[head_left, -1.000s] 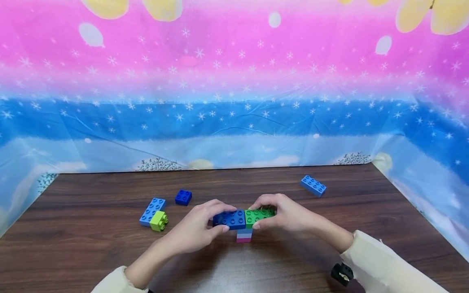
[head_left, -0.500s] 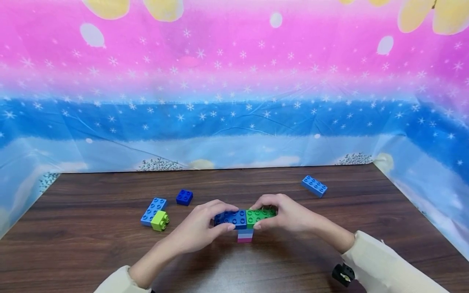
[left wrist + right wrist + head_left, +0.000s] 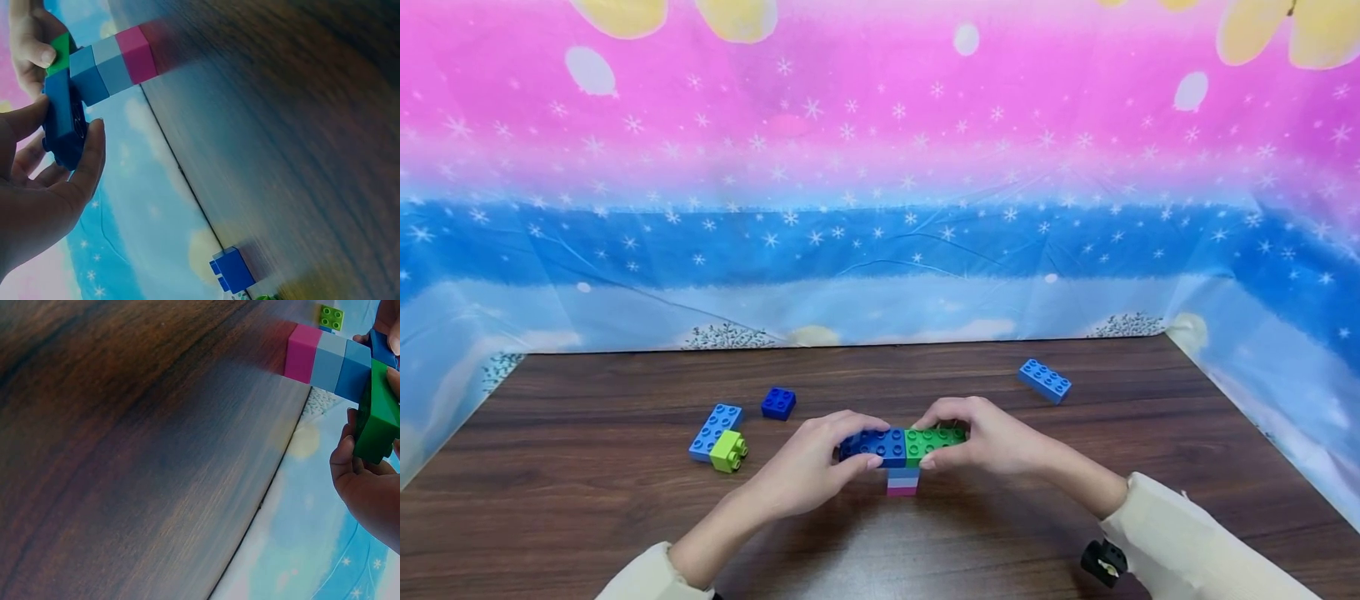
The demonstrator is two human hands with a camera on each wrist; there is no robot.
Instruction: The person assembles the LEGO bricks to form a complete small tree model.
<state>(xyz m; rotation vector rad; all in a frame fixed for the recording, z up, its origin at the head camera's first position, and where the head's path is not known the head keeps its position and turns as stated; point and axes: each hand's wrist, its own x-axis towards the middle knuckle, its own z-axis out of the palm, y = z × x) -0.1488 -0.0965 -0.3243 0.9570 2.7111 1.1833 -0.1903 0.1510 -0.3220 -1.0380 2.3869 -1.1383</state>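
A dark blue building brick (image 3: 891, 450) and a green building brick (image 3: 921, 448) sit end to end across the top of a short stack. Below them the stack has a light blue brick (image 3: 903, 472), a pale grey-blue brick (image 3: 112, 65) and a pink brick (image 3: 902, 492) standing on the table. My left hand (image 3: 805, 462) pinches the dark blue brick between thumb and fingers at its long sides. On the other side my right hand (image 3: 988, 437) grips the green brick the same way. Both upper bricks overhang the stack, as the wrist views show.
At the left lies a light blue brick (image 3: 711, 429) with a lime green brick (image 3: 727, 452) tipped on its side against it. A small blue brick (image 3: 778, 403) is behind them. Another light blue brick (image 3: 1045, 381) lies back right. A printed cloth (image 3: 880, 242) hangs behind the table.
Both hands keep hold of the two upper bricks in nearly the same pose. The whole view has shifted very slightly; the stack and loose bricks stay put.
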